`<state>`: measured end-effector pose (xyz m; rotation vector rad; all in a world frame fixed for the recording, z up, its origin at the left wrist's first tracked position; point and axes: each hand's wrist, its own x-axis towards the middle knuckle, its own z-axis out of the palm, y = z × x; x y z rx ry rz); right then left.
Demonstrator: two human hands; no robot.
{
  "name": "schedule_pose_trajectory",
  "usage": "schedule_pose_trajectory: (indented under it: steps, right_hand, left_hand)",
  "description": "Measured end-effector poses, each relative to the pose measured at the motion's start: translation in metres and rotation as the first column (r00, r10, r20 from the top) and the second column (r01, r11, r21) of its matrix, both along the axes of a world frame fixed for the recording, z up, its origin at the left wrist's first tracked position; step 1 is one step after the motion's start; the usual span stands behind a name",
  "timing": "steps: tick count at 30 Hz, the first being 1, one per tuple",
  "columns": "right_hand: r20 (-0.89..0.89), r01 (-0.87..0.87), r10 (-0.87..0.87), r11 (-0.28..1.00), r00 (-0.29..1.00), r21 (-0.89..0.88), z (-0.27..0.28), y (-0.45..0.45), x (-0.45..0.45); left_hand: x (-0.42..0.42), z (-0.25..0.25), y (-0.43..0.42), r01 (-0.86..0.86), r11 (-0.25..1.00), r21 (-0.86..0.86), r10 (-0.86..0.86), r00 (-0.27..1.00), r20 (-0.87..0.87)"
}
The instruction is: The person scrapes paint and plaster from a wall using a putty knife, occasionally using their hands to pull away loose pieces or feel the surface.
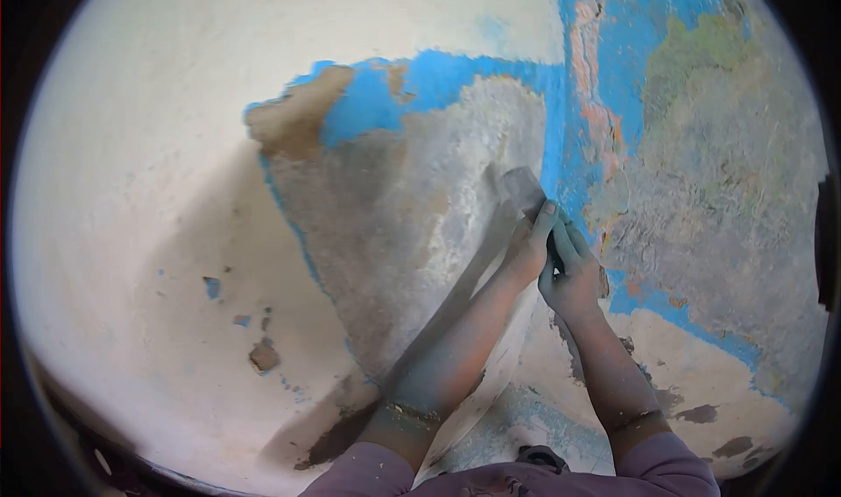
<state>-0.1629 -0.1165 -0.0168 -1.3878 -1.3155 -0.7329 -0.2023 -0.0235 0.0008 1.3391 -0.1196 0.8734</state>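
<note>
A scraper with a flat grey blade rests against or very near the wall, close to the corner; I cannot tell whether it touches. Both hands are closed round it: my left hand grips near the base of the blade, and my right hand wraps the dark handle. Around the blade the wall shows bare grey plaster, edged above by a band of blue paint. Most of the handle is hidden by my fingers.
Cream paint covers the rest of the left wall, with small chipped spots low down. Past the corner, the right wall has rough grey plaster and blue patches. A dusty floor and a dark shoe show below.
</note>
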Motion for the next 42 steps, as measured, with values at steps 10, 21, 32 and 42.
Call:
schedule_pose_trajectory:
  steps: [10, 21, 32, 42]
  right_hand:
    - [-0.239, -0.072, 0.09, 0.994, 0.967, 0.082, 0.014, 0.006, 0.144]
    - [-0.472, -0.352, 0.33, 0.935, 0.818, 0.045, 0.025, 0.037, 0.227]
    - [-0.244, -0.479, 0.48, 0.875, 0.843, 0.068, 0.043, 0.081, 0.179]
    - [-0.219, -0.42, 0.418, 0.907, 0.882, 0.038, 0.063, 0.066, 0.1]
  left_hand:
    - [0.123, 0.06, -0.018, 0.002, 0.994, 0.111, 0.049, 0.889, -0.455]
    - [0.228, 0.054, 0.036, -0.136, 0.986, 0.097, 0.166, 0.844, -0.51]
    - [0.159, 0.064, 0.067, -0.166, 0.978, -0.124, 0.128, 0.955, -0.269]
    - [0.087, 0.078, 0.054, -0.116, 0.985, -0.129, 0.09, 0.977, -0.194]
